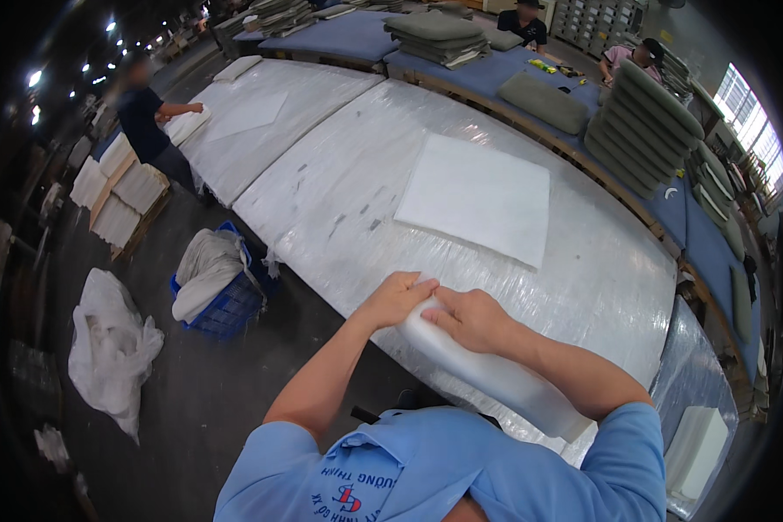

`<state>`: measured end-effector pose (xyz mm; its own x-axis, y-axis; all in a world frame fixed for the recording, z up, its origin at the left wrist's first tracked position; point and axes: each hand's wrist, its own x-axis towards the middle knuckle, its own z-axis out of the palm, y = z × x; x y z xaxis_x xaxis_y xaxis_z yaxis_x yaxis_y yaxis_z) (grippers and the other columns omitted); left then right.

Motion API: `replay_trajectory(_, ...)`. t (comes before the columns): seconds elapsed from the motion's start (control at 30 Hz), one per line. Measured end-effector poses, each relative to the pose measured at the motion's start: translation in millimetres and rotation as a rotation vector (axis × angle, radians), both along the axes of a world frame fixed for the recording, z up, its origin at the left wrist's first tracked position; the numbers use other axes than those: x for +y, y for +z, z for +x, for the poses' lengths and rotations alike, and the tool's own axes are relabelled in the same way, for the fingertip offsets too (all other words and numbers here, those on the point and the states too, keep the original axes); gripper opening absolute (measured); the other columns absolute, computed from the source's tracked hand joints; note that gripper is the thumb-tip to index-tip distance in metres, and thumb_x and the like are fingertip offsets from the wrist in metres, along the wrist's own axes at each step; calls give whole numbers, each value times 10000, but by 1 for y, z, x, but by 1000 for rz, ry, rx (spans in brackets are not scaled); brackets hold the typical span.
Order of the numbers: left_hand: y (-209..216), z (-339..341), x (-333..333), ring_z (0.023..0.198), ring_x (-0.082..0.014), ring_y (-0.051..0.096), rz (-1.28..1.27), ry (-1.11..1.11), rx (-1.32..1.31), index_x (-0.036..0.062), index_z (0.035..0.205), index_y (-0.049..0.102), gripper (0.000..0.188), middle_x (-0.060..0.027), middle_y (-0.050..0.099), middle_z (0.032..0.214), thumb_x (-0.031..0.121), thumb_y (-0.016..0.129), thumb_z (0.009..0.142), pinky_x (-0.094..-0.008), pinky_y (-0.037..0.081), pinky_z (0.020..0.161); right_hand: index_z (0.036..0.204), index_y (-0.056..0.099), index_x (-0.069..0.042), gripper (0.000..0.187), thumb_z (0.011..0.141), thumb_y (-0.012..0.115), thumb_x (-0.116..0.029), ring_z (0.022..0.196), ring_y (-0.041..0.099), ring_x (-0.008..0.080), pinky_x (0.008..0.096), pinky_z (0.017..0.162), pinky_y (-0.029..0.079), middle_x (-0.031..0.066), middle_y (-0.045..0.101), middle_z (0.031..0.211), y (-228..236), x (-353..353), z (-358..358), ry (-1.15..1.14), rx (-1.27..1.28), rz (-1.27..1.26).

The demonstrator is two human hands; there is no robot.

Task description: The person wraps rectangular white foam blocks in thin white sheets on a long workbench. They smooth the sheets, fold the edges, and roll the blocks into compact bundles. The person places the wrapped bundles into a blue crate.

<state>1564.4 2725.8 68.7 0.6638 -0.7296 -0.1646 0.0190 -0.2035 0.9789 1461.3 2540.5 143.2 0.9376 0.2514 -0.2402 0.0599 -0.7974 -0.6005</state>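
Observation:
A long, white, soft-looking padded piece (505, 383) stands bent between my body and the table's near edge. My left hand (396, 300) is closed on its far left end. Close beside it, my right hand (471, 320) grips the same end, thumb pressed on top. The two hands almost touch. Whether the piece is foam, a cover, or both, I cannot tell. Beyond my hands a flat white square sheet (478, 200) lies on the film-covered table (322, 196).
A blue basket (226, 296) with pale cloth and a white plastic bag (113, 348) stand on the floor at left. A person (148, 117) works at the table's far left. Grey-green cushions (639, 130) are stacked on the blue bench. White pads (698, 452) lie at lower right.

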Motion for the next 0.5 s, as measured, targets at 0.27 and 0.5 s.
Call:
replay_trajectory(0.27,15,7,-24,735,-85,600,106,57,92,3,936,737,366,-6,702,827,316,596,1063,-282,486,649,1043,651,-25,485,1073,502,-485,892,676,305,437,811,512,220,693,923,-15,-36,11,-168,161,342)
replay_trajectory(0.5,14,18,-44,699,-82,595,112,39,94,27,925,708,352,-3,687,810,322,586,1074,-274,474,626,1104,646,-42,475,1077,480,-486,909,677,389,467,814,509,220,699,961,-13,-62,-9,-92,-11,236)
